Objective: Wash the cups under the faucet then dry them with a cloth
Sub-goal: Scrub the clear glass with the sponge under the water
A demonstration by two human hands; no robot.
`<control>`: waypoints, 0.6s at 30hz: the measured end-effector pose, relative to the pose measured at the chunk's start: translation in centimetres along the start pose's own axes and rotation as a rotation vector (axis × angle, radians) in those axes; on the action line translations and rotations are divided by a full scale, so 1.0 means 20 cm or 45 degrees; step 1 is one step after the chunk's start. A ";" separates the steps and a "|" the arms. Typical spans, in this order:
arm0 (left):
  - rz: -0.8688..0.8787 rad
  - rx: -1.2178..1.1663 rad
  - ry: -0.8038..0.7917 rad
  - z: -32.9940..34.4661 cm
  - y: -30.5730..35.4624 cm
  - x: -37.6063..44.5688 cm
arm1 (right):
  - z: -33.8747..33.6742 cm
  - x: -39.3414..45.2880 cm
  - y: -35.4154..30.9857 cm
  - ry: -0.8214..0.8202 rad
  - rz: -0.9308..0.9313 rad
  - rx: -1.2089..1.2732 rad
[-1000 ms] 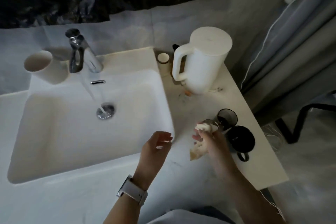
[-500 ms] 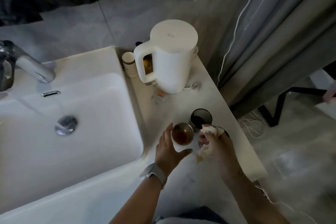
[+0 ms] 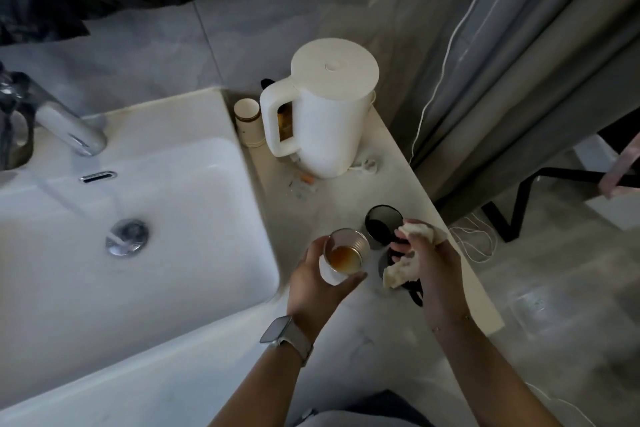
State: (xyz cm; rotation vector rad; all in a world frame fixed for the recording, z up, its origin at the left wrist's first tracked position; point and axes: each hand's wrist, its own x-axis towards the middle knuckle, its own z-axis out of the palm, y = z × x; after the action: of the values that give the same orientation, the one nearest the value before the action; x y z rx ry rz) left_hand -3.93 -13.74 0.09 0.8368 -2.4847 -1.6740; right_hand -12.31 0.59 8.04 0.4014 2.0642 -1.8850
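My left hand (image 3: 318, 282) grips a clear glass cup (image 3: 344, 253) with a brown residue at its bottom, just above the counter beside the sink. My right hand (image 3: 427, 262) holds a crumpled white cloth (image 3: 403, 270) over a black mug (image 3: 414, 288), which is mostly hidden beneath it. A dark glass cup (image 3: 382, 225) stands upright on the counter just behind the two. Water runs from the chrome faucet (image 3: 65, 130) at the far left into the white sink (image 3: 173, 211).
A white electric kettle (image 3: 323, 114) stands at the back of the counter with a small white paper cup (image 3: 247, 121) beside it. Small crumbs lie in front of the kettle. A grey curtain (image 3: 519, 62) and a thin white cord hang at the right, past the counter's edge.
My left hand moved right from over the sink rim and closed round the clear glass cup. The view swung to the right. My right hand stayed with the cloth over the black mug.
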 end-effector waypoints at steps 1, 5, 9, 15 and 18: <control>0.021 -0.016 0.012 -0.02 0.04 -0.02 | 0.00 -0.02 -0.02 -0.012 -0.017 -0.005; 0.146 -0.134 0.140 -0.15 0.18 -0.11 | 0.04 -0.09 -0.06 -0.064 -0.061 -0.042; 0.286 -0.285 0.289 -0.36 0.27 -0.15 | 0.17 -0.15 -0.10 -0.150 -0.081 -0.062; 0.283 -0.386 0.449 -0.79 0.14 -0.17 | 0.59 -0.31 -0.17 -0.311 -0.103 0.001; 0.220 -0.425 0.509 -1.02 0.01 -0.17 | 0.80 -0.41 -0.18 -0.448 -0.134 -0.024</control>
State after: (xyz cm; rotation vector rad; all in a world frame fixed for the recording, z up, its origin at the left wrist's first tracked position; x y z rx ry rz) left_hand 5.27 -29.46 9.72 0.7961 -1.8937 -1.6097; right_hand -5.69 -15.71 13.37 -0.0457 1.8949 -1.8363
